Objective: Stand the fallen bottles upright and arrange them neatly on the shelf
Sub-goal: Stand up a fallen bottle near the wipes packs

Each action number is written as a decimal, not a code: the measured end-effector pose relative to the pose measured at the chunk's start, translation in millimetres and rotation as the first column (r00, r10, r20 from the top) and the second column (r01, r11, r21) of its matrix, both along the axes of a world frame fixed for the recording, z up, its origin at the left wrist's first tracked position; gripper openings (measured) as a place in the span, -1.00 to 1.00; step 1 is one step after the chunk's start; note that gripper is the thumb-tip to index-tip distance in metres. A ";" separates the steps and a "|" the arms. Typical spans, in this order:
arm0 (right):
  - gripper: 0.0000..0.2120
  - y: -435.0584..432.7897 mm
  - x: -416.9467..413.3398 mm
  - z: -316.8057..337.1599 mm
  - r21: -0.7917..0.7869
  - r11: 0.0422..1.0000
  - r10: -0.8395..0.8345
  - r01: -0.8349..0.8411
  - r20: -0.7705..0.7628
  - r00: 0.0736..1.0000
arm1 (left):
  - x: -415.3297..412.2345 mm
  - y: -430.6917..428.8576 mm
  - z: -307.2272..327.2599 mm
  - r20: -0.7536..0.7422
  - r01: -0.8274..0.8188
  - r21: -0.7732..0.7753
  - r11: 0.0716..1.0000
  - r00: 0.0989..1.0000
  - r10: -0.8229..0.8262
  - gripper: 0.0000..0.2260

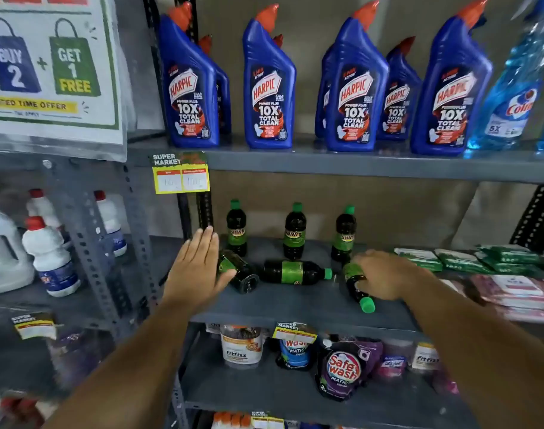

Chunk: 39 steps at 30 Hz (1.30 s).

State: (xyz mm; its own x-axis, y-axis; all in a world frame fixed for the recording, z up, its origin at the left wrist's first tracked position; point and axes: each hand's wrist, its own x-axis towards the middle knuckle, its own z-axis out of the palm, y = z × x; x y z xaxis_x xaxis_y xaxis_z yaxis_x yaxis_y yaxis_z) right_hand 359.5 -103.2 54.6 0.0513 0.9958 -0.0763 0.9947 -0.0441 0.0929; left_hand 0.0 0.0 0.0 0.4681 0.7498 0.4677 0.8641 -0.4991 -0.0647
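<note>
Head view: right hand [385, 274] covers the body of a fallen bottle [359, 289] at 4 o'clock on the shelf [295, 308], fingers curled around it, label hidden. Left hand [196, 267] at 9 o'clock, fingers straight, together, touching another fallen bottle [238, 270]. Third lying bottle [295, 271] centre. Three upright bottles [295, 232] behind read "SUNNY".

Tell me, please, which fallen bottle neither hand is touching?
The middle fallen bottle, lying crosswise, cap pointing right; the left hand and right hand touch the other two.

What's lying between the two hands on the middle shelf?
In the head view, one fallen bottle lies on its side between the left hand and right hand, cap pointing right.
</note>
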 end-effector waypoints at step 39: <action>-0.48 120.7 47.9 -15.4 0.243 0.787 -0.344 0.567 -0.591 0.730 | -12.1 74.7 -138.7 -0.046 -0.272 -0.413 0.869 0.960 0.278 -0.10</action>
State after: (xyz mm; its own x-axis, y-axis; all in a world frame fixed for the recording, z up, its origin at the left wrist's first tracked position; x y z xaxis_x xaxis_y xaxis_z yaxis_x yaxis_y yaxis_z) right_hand 407.5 17.4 39.2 0.5734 0.8049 0.1527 0.7363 -0.4246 -0.5268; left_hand -12.1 74.7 -138.7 0.2108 0.9730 0.0944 0.9695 -0.2205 0.1071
